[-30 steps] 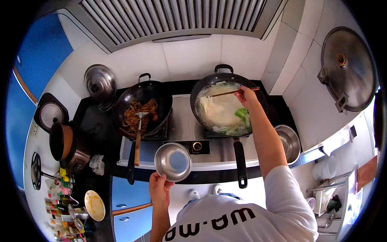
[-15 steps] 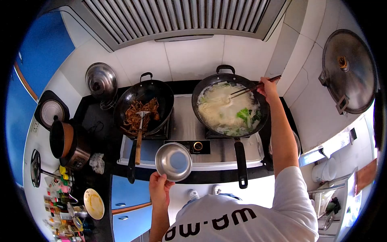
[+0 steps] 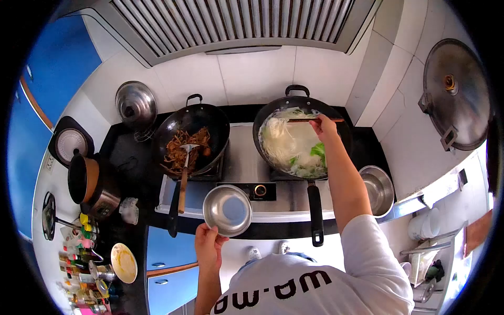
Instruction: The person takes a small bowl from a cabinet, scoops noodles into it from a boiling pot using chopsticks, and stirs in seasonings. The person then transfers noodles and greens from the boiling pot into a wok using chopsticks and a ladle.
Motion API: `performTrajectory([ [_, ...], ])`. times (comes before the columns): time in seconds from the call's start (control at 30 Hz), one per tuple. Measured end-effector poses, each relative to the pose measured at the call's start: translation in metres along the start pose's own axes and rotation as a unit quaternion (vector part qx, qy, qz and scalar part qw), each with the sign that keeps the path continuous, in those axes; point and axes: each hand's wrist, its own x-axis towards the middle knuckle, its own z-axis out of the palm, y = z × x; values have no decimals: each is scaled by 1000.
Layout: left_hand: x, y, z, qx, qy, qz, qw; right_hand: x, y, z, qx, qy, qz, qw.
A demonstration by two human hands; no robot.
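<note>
Right hand: the person's right hand [image 3: 324, 126] is over the near-right part of the right wok's opening, fingers pinching a pair of chopsticks [image 3: 302, 120] that lies nearly flat, pointing left.
Noodles: pale strands [image 3: 276, 128] gather at the left of the cloudy broth, beside the chopstick tips; whether the tips clasp any is unclear.
Right wok: the dark wok [image 3: 332, 108] sits on the stove's right side, with green leaves [image 3: 318, 151] at the near right of the broth and its long handle [image 3: 315, 215] pointing near.
Left hand: the left hand [image 3: 208, 245] pinches the near-left rim of a metal bowl [image 3: 214, 202] between thumb and fingers, in front of the stove, between the two wok handles.
Left wok: brown shredded food [image 3: 176, 152] lies in the other wok [image 3: 215, 118], with a spatula [image 3: 182, 197] resting in it.
Chopstick handling: slippery strands would likely be handled best in small bundles, tips closed firmly and lifted slowly, to limit splashing.
Bowl handling: a rim pinch could tip under weight; fingers spread beneath would steady it, if the metal is cool enough.
Forearm: the right forearm [image 3: 344, 178] passes close to the wok's near-right rim, so a raised wrist and elbow would be safer around hot metal and steam.
</note>
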Motion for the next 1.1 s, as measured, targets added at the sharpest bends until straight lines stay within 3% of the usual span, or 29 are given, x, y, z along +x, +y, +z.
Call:
performTrajectory([
  [0.07,0,0,-1,-2,-3,0,1000,-4,-2,0,84,-17,22,996],
  [0.3,3,0,7,14,-36,-11,999,-15,-33,8,137,-60,6,989],
  [0.83,31,17,62,59,-108,-13,992,-81,-207,63,165,-133,-190,959],
  [0.9,46,22,76,81,-165,-25,983,-80,-228,69,163,-164,-221,948],
  [1.1,86,26,129,123,-208,-43,969,-129,-266,92,161,-165,-271,935],
])
